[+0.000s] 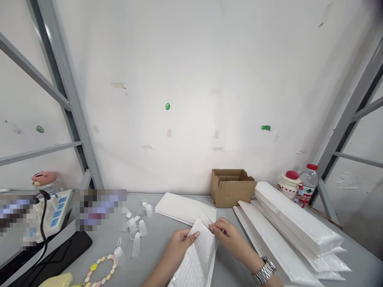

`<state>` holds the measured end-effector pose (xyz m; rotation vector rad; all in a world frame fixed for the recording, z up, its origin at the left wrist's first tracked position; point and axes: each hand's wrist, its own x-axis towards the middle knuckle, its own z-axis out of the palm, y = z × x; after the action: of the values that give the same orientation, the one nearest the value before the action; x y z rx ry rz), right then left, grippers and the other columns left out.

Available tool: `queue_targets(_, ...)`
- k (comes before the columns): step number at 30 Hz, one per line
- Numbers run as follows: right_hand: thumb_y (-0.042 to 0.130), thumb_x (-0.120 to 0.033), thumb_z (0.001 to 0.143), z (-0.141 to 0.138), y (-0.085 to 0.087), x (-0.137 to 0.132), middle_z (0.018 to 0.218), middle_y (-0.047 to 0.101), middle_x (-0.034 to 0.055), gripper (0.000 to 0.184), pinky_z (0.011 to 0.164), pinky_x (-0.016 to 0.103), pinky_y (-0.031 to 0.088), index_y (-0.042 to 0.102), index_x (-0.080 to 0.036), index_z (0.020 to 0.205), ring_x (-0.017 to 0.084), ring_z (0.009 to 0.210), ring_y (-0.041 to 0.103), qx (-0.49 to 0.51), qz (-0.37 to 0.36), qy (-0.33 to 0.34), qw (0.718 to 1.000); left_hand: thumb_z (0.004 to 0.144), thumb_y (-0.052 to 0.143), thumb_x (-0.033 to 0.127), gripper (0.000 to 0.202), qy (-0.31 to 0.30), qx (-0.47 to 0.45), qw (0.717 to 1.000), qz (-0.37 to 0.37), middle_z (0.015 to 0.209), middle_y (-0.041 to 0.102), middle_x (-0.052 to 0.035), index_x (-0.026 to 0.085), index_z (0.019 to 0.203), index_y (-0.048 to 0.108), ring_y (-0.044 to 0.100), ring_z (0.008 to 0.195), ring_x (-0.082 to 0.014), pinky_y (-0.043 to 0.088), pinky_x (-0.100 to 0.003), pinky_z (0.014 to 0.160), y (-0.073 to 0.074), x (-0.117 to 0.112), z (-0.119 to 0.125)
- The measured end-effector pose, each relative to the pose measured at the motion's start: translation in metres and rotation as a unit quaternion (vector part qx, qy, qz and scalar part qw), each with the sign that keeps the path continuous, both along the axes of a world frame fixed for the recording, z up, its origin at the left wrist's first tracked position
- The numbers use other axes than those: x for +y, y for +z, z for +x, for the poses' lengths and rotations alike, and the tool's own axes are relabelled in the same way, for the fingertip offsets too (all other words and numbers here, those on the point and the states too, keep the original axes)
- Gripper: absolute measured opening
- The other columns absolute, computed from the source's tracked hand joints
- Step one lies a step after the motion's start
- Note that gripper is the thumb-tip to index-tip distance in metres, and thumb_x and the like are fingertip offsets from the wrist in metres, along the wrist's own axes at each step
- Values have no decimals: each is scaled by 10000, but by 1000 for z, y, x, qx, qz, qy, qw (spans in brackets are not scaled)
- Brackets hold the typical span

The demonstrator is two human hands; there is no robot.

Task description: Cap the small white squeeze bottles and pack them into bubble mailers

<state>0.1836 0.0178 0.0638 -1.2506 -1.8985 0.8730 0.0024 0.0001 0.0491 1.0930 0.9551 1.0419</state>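
A white bubble mailer lies in front of me on the grey table. My left hand pinches its upper left edge with closed fingers. My right hand, with a metal watch on the wrist, grips the top flap of the same mailer from the right. A flat stack of white envelopes lies just behind the mailer.
An open cardboard box stands at the back. Long stacks of white mailers fill the right side. Several small white dropper bottles and a bead bracelet lie at left. A water bottle, a jar and grey rack posts stand around.
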Motion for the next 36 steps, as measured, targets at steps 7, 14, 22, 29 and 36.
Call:
queue_targets(7, 384, -442, 867, -1, -2, -1, 672, 543, 23, 424, 688, 284, 393, 581, -184, 594, 182, 725, 509, -75, 55, 1, 996, 536, 683, 550, 443, 44, -47, 998, -18, 475, 601, 14, 116, 627, 707, 496, 507, -133, 359, -242, 576, -13, 7, -1)
queue_targets(14, 438, -385, 860, -4, -10, -3, 870, 610, 61, 289, 801, 316, 397, 649, -197, 920, 207, 868, 537, -34, 57, -9, 998, 508, 714, 533, 477, 36, -96, 992, -70, 542, 665, -58, 89, 682, 716, 572, 534, -181, 400, -287, 620, -15, 9, -5)
queue_targets(22, 420, -398, 855, -10, -14, -3, 735, 597, 42, 323, 729, 313, 399, 567, -183, 664, 204, 776, 528, -50, 53, -32, 997, 429, 760, 514, 491, 44, -118, 989, -84, 543, 670, -73, 86, 663, 709, 616, 615, -230, 401, -301, 651, -14, 10, -6)
queue_targets(29, 434, -444, 834, -13, -19, -2, 592, 495, -5, 399, 657, 286, 395, 417, -200, 519, 178, 686, 499, -73, 38, -14, 997, 429, 766, 499, 459, 42, -119, 988, -84, 487, 640, -47, 87, 622, 704, 586, 569, -197, 382, -276, 609, -18, 9, 0)
queue_targets(36, 423, -411, 852, -21, -14, 11, 704, 536, 34, 342, 669, 319, 410, 552, -187, 628, 185, 685, 516, -56, 132, -93, 985, 432, 782, 453, 407, 52, -124, 985, -111, 444, 633, -28, 91, 596, 694, 577, 495, -185, 372, -279, 575, -15, 7, 2)
